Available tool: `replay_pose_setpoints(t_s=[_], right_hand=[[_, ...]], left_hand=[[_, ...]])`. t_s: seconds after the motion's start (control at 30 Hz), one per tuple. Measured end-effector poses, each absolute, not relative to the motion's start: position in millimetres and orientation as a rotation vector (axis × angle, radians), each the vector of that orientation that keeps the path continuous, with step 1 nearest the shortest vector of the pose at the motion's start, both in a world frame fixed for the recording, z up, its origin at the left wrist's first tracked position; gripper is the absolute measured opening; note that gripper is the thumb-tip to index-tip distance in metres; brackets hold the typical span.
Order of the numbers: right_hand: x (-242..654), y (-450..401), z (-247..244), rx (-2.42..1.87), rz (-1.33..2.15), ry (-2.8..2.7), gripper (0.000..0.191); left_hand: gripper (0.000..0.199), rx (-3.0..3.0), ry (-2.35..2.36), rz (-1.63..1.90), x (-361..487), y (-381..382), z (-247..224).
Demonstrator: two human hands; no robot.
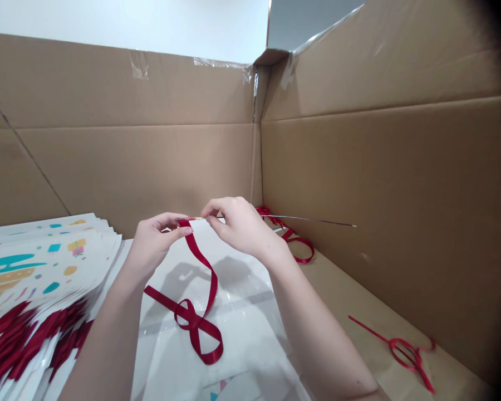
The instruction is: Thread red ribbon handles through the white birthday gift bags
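Observation:
My left hand (156,240) pinches the top of a red satin ribbon (199,262) against the end of a thin stick (309,219). The ribbon hangs down from those fingers into a loose bow (196,328) lying on a white plastic bag (250,334). My right hand (236,221) holds the stick between thumb and fingers, close to my left hand. The stick runs out to the right, passes in front of the box wall, and ends in a fine point. Where my fingers cover the ribbon's end, its attachment is hidden.
A stack of white printed bags (45,267) with red ribbons lies at the left. Two more red ribbons on sticks lie on the cardboard floor, one (290,236) near the corner and one (407,353) at the lower right. Tall cardboard box walls (379,195) rise behind and to the right.

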State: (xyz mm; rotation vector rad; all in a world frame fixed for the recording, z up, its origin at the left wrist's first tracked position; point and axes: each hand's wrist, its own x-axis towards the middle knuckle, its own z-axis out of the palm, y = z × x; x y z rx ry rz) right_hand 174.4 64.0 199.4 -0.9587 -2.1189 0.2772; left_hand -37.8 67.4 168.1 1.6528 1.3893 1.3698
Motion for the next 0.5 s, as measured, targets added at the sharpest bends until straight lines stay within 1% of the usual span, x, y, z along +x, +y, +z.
replay_pose_setpoints(t_s=[0.17,0.37,0.43,0.5], right_hand=[[166.5,63.6,196.7,-0.964,0.302,-2.155,0.024],[161.1,62.6,193.9,-0.923,0.463,-2.174,0.020],[160.8,61.6,193.8,-0.915,0.497,-2.138,0.017],[160.7,61.7,193.3,-0.917,0.519,-2.109,0.018]], left_hand=[[0.032,1.619,1.359,1.369,-35.6,66.1,167.8],[0.025,1.635,1.334,1.411,-35.6,65.8,167.1],[0.024,1.624,1.340,1.438,-35.4,66.3,167.1],[0.025,1.619,1.338,1.445,-34.4,66.1,167.0]])
